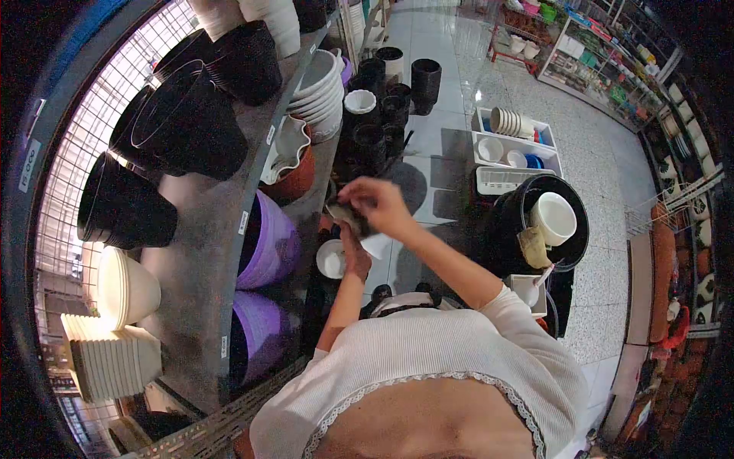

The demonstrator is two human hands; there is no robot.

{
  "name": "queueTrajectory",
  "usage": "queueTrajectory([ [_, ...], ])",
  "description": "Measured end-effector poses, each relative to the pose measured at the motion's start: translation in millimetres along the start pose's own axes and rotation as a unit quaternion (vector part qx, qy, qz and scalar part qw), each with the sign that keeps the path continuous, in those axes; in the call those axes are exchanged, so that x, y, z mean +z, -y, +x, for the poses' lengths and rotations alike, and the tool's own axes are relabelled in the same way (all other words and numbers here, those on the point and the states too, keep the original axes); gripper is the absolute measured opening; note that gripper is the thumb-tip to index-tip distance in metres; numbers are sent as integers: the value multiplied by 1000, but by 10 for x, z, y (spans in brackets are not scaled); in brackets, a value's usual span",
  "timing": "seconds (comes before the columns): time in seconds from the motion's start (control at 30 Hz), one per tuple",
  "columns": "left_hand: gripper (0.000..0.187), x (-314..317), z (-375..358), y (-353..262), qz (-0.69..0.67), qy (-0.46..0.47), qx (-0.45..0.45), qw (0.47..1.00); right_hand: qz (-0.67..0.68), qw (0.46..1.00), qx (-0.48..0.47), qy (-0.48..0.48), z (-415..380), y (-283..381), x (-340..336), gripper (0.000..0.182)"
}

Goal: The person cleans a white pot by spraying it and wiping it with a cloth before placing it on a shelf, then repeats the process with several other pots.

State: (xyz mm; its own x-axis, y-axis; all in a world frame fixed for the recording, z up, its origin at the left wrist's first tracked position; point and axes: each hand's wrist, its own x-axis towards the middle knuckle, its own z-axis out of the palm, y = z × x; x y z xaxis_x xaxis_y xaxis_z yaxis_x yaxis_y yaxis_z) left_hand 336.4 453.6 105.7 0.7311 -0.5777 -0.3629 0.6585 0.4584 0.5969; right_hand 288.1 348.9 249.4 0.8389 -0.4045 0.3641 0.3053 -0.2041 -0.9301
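In front of the shelf my left hand (355, 252) grips a small dark grey-and-beige object (353, 220) from below. Its kind is too blurred to make out. My right hand (381, 203) is over the top of that object, fingers bent and closed against it. Just below my left hand is a white round pot (331, 260), partly covered by that hand. Beyond my hands, several black pots (372, 141) stand on the floor, one with a white scalloped pot (360, 102) on it.
At left, a metal shelf (200, 283) bears stacked black pots (195, 126), purple pots (267, 245) and cream pots (126, 287). To the right stand a large black tub (501, 229) holding a white pot (553, 218), and white crates (485, 157) with pots. Further shelving (600, 65) lines the far right.
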Motion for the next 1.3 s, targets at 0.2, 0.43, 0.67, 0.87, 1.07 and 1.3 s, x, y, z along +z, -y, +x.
queueTrajectory([
  [0.2, 57, 213, -103, 61, 49, 56, 134, 988, -367, 928, -46, -43, -228, 13, 27, 46],
  [0.43, 54, 181, 69, -50, 29, 18, 132, 991, -454, 884, -87, 67, -600, -284, 30, 71],
  [0.67, 38, 416, -160, -22, 238, -93, 241, 936, -264, 961, 82, -6, -185, -967, -275, 51],
  [0.87, 39, 393, -190, -179, 302, -10, 144, 942, -497, 866, 50, 22, -217, -118, 117, 39],
  [1.07, 47, 178, -190, -168, 441, 29, 295, 847, -117, 964, 237, -20, 118, -841, -497, 37],
  [1.3, 31, -413, 335, 76, 276, 70, 67, 956, -97, 974, 202, 42, -43, -720, -659, 38],
])
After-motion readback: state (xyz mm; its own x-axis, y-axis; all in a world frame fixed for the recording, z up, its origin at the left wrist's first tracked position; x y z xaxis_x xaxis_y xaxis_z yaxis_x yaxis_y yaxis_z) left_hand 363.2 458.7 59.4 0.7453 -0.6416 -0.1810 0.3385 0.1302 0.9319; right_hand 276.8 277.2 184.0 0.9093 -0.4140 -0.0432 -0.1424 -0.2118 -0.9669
